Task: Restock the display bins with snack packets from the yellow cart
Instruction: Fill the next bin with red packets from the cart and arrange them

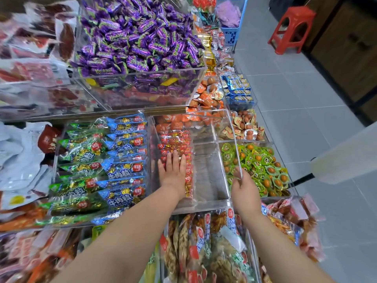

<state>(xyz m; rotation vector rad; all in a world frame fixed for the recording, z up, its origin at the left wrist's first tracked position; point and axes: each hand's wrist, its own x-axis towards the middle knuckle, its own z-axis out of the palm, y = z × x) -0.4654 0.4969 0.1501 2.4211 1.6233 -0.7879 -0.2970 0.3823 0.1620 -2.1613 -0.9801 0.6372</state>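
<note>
A clear acrylic bin sits in the middle of the display. Its left half holds a row of red snack packets; its right half is bare. My left hand lies flat on the red packets with straight fingers. My right hand grips the upright acrylic wall on the bin's right side, fingers curled over its top edge. The yellow cart is out of view.
Blue and green packets fill the bin to the left. Green round snacks fill the bin to the right. Purple candies are heaped above. More packets lie below. A red stool stands on the tiled floor.
</note>
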